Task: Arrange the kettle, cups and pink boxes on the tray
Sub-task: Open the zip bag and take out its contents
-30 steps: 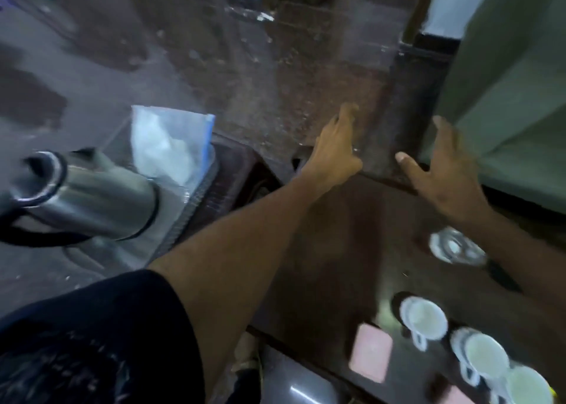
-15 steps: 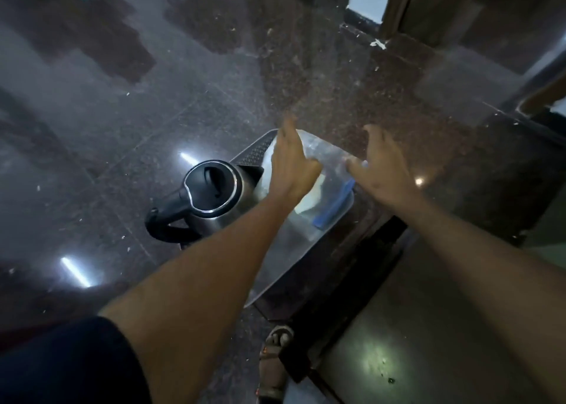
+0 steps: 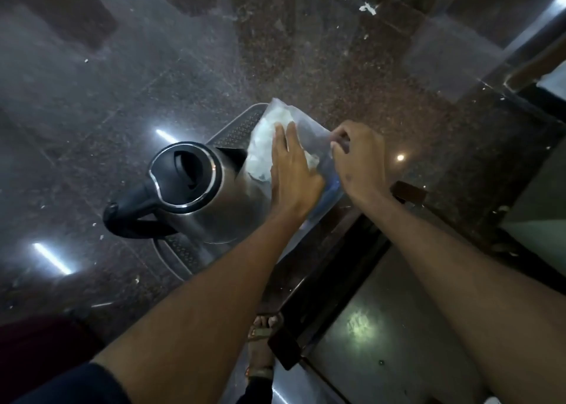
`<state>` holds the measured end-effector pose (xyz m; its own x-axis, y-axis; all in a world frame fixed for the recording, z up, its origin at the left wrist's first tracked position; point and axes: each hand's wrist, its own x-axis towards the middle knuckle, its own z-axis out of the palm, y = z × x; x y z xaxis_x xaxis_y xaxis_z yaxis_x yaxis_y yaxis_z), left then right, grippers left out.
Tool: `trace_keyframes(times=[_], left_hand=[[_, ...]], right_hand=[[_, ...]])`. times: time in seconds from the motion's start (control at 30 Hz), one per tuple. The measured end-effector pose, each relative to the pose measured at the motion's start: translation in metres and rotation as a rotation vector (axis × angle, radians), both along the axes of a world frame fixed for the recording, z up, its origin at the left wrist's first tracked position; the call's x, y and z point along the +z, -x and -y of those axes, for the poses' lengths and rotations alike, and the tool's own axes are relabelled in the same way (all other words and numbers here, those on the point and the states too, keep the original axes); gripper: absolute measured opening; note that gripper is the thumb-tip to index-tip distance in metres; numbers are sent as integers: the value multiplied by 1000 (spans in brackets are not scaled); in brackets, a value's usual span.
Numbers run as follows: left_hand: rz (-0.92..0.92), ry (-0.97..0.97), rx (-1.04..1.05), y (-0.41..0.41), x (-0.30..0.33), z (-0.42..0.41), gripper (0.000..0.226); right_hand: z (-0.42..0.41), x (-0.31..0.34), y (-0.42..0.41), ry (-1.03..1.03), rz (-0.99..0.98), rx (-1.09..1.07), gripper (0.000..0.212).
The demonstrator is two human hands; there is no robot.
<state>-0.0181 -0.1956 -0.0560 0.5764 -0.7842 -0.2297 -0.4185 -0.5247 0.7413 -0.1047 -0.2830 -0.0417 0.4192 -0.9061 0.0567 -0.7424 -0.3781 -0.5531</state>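
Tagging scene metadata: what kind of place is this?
Likely an indoor room in a home or guesthouse: polished speckled stone floor, a steel electric kettle on a tray, and a dark glossy table.

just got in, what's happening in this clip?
A person is working over a tray that holds a steel kettle and a clear plastic bag. The left hand lies flat on the bag, and the right hand pinches the bag's edge. The kettle stands upright on the tray beside the bag, untouched. No cups or pink boxes are in view right now.
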Motion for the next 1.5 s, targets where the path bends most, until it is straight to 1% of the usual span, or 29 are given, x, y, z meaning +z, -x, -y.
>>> trace_keyframes(times=[0.07, 0.13, 0.27, 0.33, 0.4, 0.53, 0.6, 0.63, 0.7, 0.73, 0.87, 1.0, 1.07, 1.13, 1.2, 1.3, 1.37, 1.5], left_hand=[[59, 68, 51, -5, 7, 2, 86], [105, 141, 34, 7, 19, 9, 82], [181, 293, -113, 71, 46, 30, 82], [208, 328, -182, 104, 48, 36, 81], [226, 330, -263, 140, 43, 32, 83], [246, 279, -471, 215, 2, -14, 90], [255, 148, -615, 248, -31, -52, 95], [276, 62, -696, 261, -49, -71, 96], [315, -80, -814, 279, -81, -101, 93], [312, -118, -833, 286, -93, -112, 89], [280, -147, -841, 306, -116, -130, 72], [268, -157, -769, 316, -121, -128, 44], [268, -145, -712, 318, -119, -120, 26], [214, -99, -596, 318, -112, -110, 10], [134, -47, -463, 316, -103, -100, 6], [63, 31, -315, 315, -90, -87, 9], [48, 48, -274, 315, -84, -82, 9], [31, 71, -258, 314, -78, -78, 9]], right_hand=[[4, 18, -10, -28, 116, 13, 7], [12, 42, -1, -26, 217, 2, 7], [30, 77, 65, -15, 313, -112, 9], [35, 78, 109, -84, 353, -174, 11], [31, 65, 157, -186, 383, -228, 10], [-10, 11, 257, -422, 401, -345, 9], [-42, -20, 300, -511, 312, -411, 7], [-58, -36, 319, -547, 250, -435, 10], [-85, -64, 346, -595, 105, -440, 7], [-96, -77, 356, -600, 42, -439, 9], [-117, -113, 371, -570, -87, -466, 15], [-123, -119, 375, -539, -95, -462, 27], [-126, -113, 379, -431, -123, -432, 31], [-131, -101, 385, -251, -142, -423, 27], [-140, -87, 388, -104, -78, -466, 19], [-161, -66, 372, -46, 84, -482, 5], [-175, -60, 353, -42, 126, -453, 2], [-183, -67, 326, -142, 185, -416, 6]])
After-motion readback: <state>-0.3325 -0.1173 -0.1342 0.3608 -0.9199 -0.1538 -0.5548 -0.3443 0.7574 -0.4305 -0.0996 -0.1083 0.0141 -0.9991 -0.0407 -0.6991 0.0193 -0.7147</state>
